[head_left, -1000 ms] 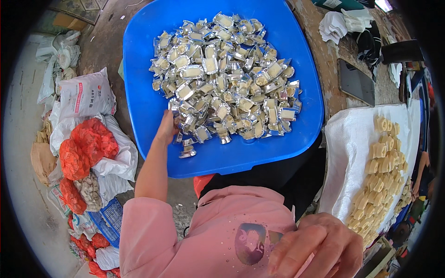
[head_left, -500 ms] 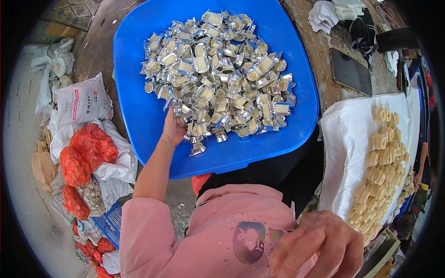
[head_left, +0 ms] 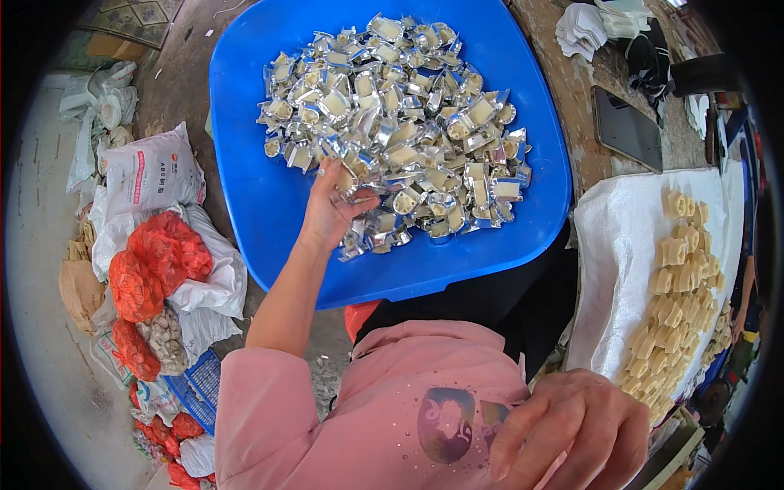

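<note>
Far left of you, clear plastic bags (head_left: 102, 98) heaped on the floor, white sack (head_left: 155, 173) with red and dark print just below. Brown bag (head_left: 80, 287) left of that stack, red mesh bags (head_left: 167, 255) on white bags to its right, blue crate (head_left: 189, 400) tucked underneath.

Next, your left arm, bare below the pink sleeve, reaching up over the near-left part of the blue tub (head_left: 253, 204). Your left hand (head_left: 328, 211) is at the near-left edge of the foil pieces (head_left: 400, 135), touching them. Its grip is fairly wide: thumb apart from the fingers, foil against both; fingers partly covered, so can't tell if any piece is clasped. Pieces around your fingertips are a bit blurred. Foil pieces: silver, cup-ended, pale filling, piled loosely in the middle of the tub, blue bottom bare along the near side and left.

Below the tub, your pink shirt (head_left: 367, 408), dark print and droplets on the chest; dark trousers (head_left: 482, 302) at the tub's near edge. Your right hand (head_left: 576, 429) hangs close to the camera in front of the shirt, well apart from the tub. Fingers bent; can't tell if that grip holds anything, palm side hidden.

Right: worn tabletop (head_left: 551, 53) with a white folded stack (head_left: 580, 33) at the top, dark flat device (head_left: 627, 129) below it. Lower down, white woven sheet (head_left: 600, 237) carrying pale yellow pieces (head_left: 674, 306), spread thick. Far right edge, another person's arm (head_left: 745, 298), partly cut off.
</note>
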{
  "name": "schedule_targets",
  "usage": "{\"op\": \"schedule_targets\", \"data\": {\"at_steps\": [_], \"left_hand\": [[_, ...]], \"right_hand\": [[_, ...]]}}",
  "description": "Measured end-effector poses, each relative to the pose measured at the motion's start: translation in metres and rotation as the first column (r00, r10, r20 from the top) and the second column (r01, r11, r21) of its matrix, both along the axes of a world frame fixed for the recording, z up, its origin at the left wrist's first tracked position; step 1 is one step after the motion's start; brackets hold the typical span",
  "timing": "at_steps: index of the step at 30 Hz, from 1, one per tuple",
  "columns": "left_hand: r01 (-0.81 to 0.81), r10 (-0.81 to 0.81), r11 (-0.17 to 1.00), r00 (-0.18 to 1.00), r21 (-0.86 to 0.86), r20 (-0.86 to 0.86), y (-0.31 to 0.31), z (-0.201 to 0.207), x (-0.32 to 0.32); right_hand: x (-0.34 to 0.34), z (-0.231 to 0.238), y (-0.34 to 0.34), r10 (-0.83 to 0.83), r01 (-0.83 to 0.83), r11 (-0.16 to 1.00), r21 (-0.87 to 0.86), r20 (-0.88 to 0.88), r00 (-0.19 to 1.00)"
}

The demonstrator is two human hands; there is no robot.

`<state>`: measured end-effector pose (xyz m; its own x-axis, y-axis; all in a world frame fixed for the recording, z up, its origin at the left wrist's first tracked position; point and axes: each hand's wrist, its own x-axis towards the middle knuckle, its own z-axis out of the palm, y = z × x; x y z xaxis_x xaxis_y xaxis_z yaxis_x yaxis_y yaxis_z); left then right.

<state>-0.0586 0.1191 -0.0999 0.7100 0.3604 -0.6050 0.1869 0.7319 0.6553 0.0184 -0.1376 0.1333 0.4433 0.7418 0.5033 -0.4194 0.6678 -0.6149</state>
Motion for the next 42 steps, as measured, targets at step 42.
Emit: {"op": "schedule_targets", "data": {"at_steps": [42], "left_hand": [[0.140,-0.527,0.275,0.849,0.951,0.027,-0.115,0.044,0.062]], "right_hand": [[0.047,-0.169,-0.005,-0.234,0.682,0.337,-0.649,0.644,0.728]]}}
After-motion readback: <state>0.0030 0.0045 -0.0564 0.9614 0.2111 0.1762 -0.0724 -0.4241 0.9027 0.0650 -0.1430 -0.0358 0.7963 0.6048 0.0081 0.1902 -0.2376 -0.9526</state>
